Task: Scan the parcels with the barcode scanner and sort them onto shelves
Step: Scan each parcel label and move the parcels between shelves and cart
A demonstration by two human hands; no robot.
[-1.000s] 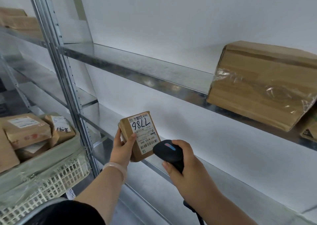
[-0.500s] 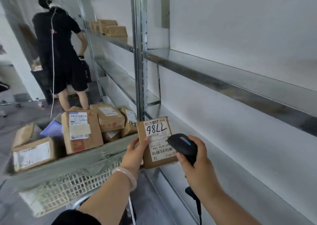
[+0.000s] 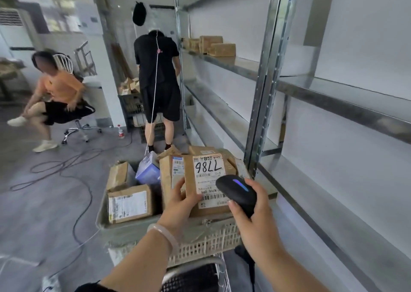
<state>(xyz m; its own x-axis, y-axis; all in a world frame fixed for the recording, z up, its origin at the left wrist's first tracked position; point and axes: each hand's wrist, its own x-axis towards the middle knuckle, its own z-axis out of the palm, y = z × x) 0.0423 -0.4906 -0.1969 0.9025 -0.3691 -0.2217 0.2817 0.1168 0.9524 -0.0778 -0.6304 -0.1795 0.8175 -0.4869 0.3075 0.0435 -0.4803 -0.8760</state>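
Left hand (image 3: 180, 199) gripping labelled parcel (image 3: 208, 183) upright over basket (image 3: 200, 245), right hand (image 3: 255, 216) wrapped around barcode scanner (image 3: 238, 191) beside label

The scanner (image 3: 236, 190) covers the lower right corner of the label (image 3: 209, 171) on the parcel (image 3: 206, 187), and its handle is buried in the right hand (image 3: 253, 220). The left hand (image 3: 180, 205) hides the parcel's lower left edge, with most of its fingers out of sight behind. The label's small print is too fine to read. The parcel screens some of the basket (image 3: 200, 245) load. Both forearms run off the bottom edge. The seated person (image 3: 57, 89) is blurred, and the standing person's (image 3: 158, 69) hands are hidden by the body
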